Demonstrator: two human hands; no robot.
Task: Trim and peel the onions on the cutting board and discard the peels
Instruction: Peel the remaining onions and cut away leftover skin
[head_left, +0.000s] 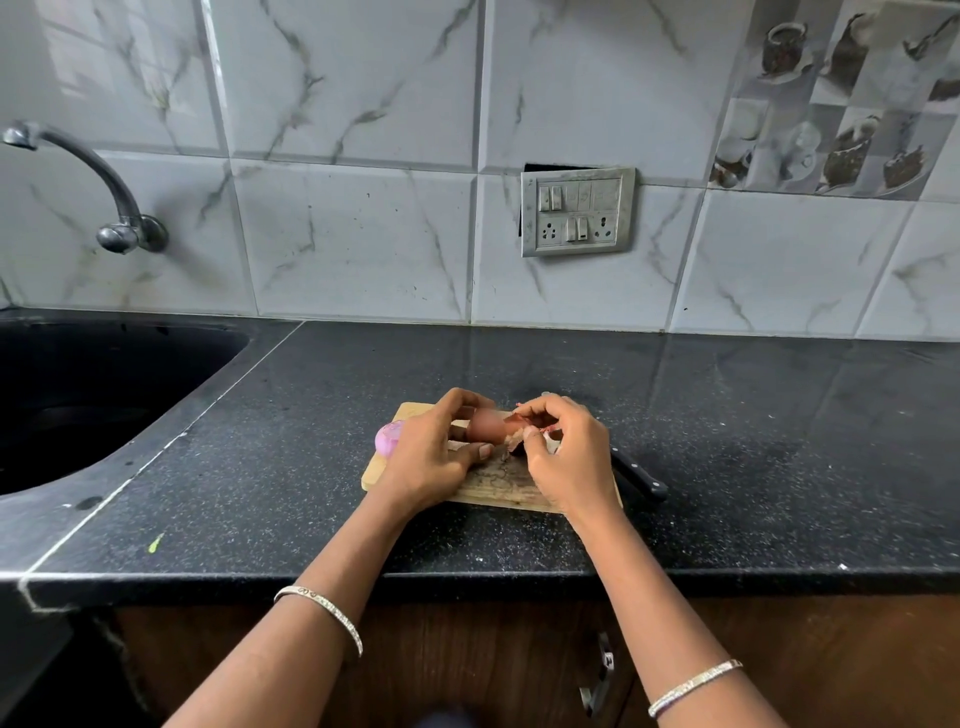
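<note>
Onions on the cutting board (498, 486): a pink peeled onion (388, 439) lies at the board's left edge, partly behind the left hand (436, 457). That hand, fingers curled, grips a brown-skinned onion (485, 423) over the board's middle. Right hand (571, 457) pinches a strip of peel (517, 421) at that onion's end. Knife (641, 478) lies just off the board's right edge.

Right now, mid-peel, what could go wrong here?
1. The knife lies partly hidden behind your right hand, which pinches the peel; lowering the wrist might catch it.
2. The peeled onion sits at the board edge by your left hand, which holds the onion; a nudge could roll it off.
</note>
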